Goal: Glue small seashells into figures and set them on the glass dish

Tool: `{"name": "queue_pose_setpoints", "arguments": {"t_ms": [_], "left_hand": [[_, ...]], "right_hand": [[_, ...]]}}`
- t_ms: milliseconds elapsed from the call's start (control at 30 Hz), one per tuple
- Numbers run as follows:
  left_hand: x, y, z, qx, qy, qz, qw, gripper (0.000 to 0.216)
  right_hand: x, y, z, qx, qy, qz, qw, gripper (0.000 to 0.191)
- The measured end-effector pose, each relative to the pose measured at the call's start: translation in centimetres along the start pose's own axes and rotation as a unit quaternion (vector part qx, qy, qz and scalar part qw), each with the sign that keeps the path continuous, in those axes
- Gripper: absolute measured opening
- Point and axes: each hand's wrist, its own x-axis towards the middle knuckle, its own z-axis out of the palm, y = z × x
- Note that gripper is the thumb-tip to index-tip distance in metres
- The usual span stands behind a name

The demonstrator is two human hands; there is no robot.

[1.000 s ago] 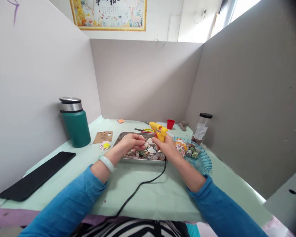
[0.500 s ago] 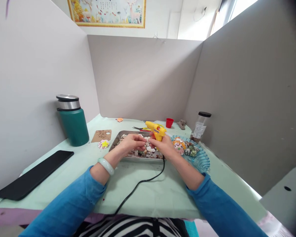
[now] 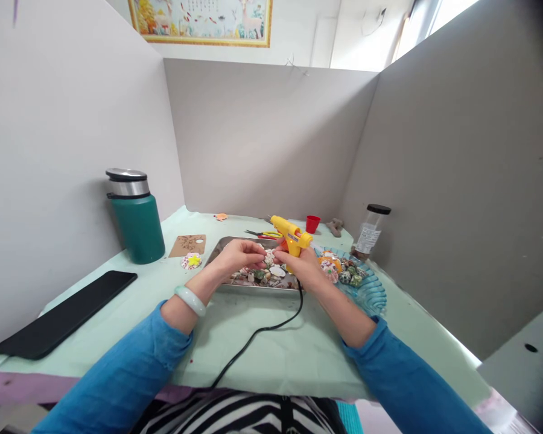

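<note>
My right hand (image 3: pixel 304 266) grips a yellow glue gun (image 3: pixel 291 232) by its handle, nozzle pointing left, with its black cord (image 3: pixel 259 333) trailing toward me. My left hand (image 3: pixel 238 255) is pinched on a small pale shell (image 3: pixel 268 258) just in front of the right hand's fingers, and the two hands touch over a metal tray (image 3: pixel 217 254) filled with several shells. A pale bangle (image 3: pixel 189 299) sits on my left wrist.
A blue glass dish (image 3: pixel 371 293) of coloured shells lies to the right of the tray. A green flask (image 3: pixel 136 216), brown card (image 3: pixel 188 245), flower-shaped piece (image 3: pixel 191 260) and black slab (image 3: pixel 63 321) lie left. Scissors (image 3: pixel 263 233), red cup (image 3: pixel 312 223) and clear jar (image 3: pixel 370 231) stand behind. Grey partitions surround the table.
Both hands rose slightly and came together over the tray. The glue gun shifted a little left toward the shell in my left hand.
</note>
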Motion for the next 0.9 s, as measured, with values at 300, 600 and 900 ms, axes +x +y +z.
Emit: {"name": "queue_pose_setpoints", "arguments": {"t_ms": [300,600,900], "left_hand": [[0.5,-0.6,-1.3,-0.074,0.008,-0.033,0.997,0.028],[0.2,-0.1,-0.9,-0.12,0.001,-0.073,0.99,0.018],[0.6,-0.6,-1.4,-0.061,0.036,-0.046,0.996,0.021]], "right_hand": [[0.0,0.2,0.0,0.049,0.004,0.025,0.998,0.036],[-0.1,0.0,0.1,0.046,0.011,0.023,0.999,0.033],[-0.1,0.0,0.1,0.046,0.016,0.023,0.999,0.032]]}}
